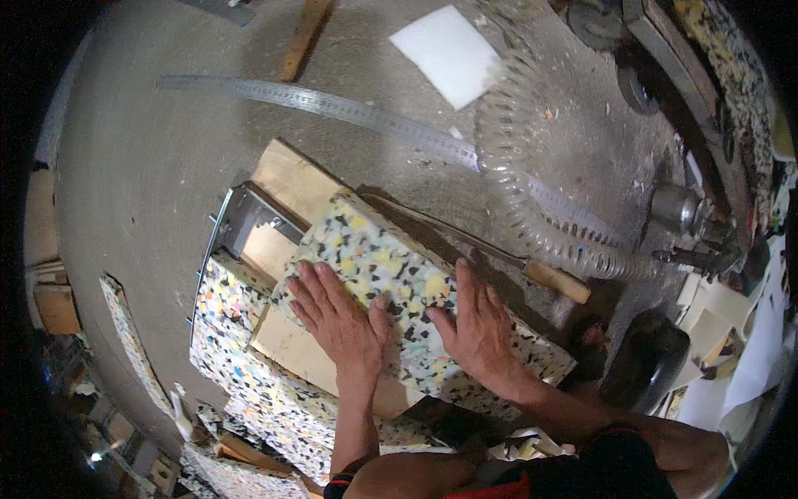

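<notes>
A thick block of multicoloured speckled foam (374, 241) lies in front of me, set at a slant. My left hand (345, 328) rests flat on its left part, fingers stretched out. On its right part lies my right hand (478, 333), palm down with the fingers extended. Beneath the block is a tan board (287, 170), which sticks out at the far left end. Next to it is a dark metal bracket (270, 209). Another speckled foam piece (224, 308) with a tan panel (287, 345) sits at the near left.
Along the block's far side lies a long blade with a wooden handle (557, 281). A steel ruler (357, 108) and a white foam sheet (447, 56) are on the floor. A clear coiled hose (507, 166) runs to a spray gun (694, 254) at right. Foam scraps (719, 308) lie nearby.
</notes>
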`<state>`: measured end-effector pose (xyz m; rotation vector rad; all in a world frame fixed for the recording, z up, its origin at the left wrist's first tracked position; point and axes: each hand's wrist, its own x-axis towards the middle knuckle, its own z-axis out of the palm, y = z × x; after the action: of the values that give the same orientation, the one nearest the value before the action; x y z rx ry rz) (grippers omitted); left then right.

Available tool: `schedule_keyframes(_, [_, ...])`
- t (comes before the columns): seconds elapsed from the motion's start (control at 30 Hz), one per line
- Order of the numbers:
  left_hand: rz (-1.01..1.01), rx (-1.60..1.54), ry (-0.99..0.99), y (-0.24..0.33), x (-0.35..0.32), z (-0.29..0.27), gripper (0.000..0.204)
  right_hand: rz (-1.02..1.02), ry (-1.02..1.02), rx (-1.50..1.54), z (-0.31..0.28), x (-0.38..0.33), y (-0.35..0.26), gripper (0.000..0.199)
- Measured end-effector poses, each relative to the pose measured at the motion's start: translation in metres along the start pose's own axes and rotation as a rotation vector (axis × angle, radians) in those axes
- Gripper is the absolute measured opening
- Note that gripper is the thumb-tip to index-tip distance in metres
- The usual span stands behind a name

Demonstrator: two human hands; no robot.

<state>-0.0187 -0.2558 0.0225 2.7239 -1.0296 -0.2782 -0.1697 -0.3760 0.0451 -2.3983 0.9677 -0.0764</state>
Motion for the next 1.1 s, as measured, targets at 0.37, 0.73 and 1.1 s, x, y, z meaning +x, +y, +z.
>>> schedule_keyframes(0.37, [-0.036,-0.080,0.147,0.012,0.020,-0.008,0.074,0.035,-0.103,0.041,0.000,-0.007,-0.004,0.078])
schedule_keyframes(0.73, [-0.019,-0.053,0.075,0.012,0.036,-0.001,0.069,-0.348,-0.102,0.038,0.013,0.054,-0.008,0.067])
schedule_keyframes(1.1, [-0.028,-0.308,0.269,0.007,0.034,0.002,0.053,-0.014,-0.166,-0.331,-0.060,0.000,0.082,0.033])
